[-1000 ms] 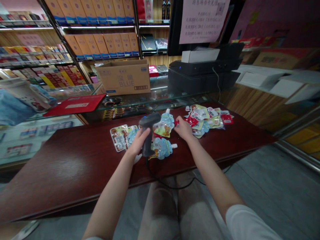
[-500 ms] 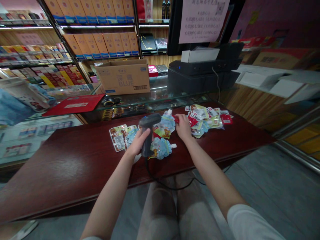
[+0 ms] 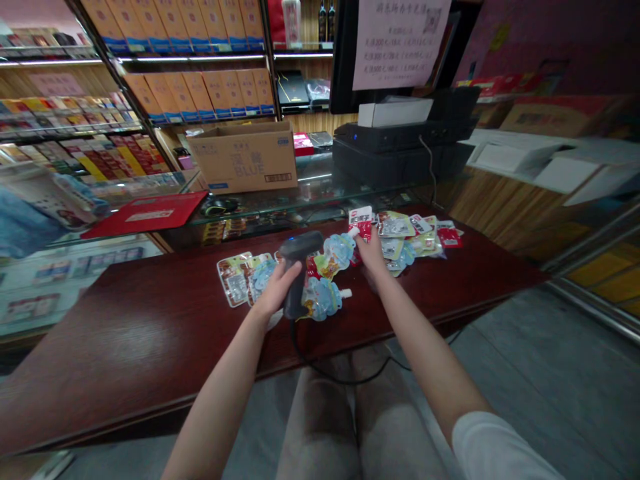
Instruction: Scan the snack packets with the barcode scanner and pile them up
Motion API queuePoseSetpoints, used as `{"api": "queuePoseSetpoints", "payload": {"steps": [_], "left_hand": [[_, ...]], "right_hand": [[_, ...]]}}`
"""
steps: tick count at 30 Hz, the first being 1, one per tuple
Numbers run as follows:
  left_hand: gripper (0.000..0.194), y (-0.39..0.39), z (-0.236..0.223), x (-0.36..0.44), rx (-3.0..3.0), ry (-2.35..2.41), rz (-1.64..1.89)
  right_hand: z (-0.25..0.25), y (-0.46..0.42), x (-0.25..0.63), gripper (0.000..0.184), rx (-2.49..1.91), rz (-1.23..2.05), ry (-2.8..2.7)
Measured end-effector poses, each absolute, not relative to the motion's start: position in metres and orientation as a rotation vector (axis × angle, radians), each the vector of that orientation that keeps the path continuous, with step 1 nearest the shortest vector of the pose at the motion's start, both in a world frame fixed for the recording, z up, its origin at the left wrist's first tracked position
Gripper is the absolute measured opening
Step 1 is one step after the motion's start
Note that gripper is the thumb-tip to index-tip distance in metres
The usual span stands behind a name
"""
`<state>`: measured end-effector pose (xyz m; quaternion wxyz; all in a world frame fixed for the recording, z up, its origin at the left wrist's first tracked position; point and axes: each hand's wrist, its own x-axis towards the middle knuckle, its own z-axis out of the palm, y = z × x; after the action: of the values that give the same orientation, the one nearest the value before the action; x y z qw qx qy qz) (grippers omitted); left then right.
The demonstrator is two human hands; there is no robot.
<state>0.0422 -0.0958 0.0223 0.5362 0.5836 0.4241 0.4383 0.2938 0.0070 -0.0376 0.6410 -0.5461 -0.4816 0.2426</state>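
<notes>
My left hand [image 3: 275, 287] is wrapped round the handle of a black barcode scanner [image 3: 298, 273], whose head points to the right. In my right hand [image 3: 371, 252] is a red and white snack packet [image 3: 361, 223], pinched and raised above the tabletop. Between the hands lies a light blue spouted pouch [image 3: 337, 253], its white cap beside my right fingers. A second blue spouted pouch [image 3: 324, 298] rests below it, partly behind the scanner. More packets [image 3: 235, 280] lie left of the scanner. To the right of my right hand is a loose pile of packets [image 3: 407, 233].
The dark red wooden table [image 3: 145, 327] carries all the packets. A black cable [image 3: 340, 381] loops from the scanner over the near edge. Behind stand a glass counter, an open cardboard box [image 3: 245, 160], a red folder [image 3: 150, 212] and a black printer-like machine [image 3: 400, 153]. A person with a cup [image 3: 47, 190] is at left.
My right hand has lifted the red and white packet, so its printed front now shows. The upper blue pouch has shifted and turned slightly. My left hand keeps the scanner in nearly the same place.
</notes>
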Motion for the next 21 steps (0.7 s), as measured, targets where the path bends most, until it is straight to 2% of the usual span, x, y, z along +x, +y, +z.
{"api": "queuePoseSetpoints", "payload": {"steps": [7,17,21], "left_hand": [[0.055,-0.091,0.016,0.04,1.407,0.999,1.013],[0.056,-0.096,0.022,0.042,1.389,0.99,1.034],[0.056,-0.095,0.023,0.041,1.394,0.961,1.055]], "right_hand": [[-0.019,-0.013,0.284,0.037,-0.885,1.129,-0.849],[-0.018,-0.025,0.259,0.032,-0.927,1.302,-0.886],[-0.022,-0.02,0.268,0.022,-0.882,1.339,-0.805]]}}
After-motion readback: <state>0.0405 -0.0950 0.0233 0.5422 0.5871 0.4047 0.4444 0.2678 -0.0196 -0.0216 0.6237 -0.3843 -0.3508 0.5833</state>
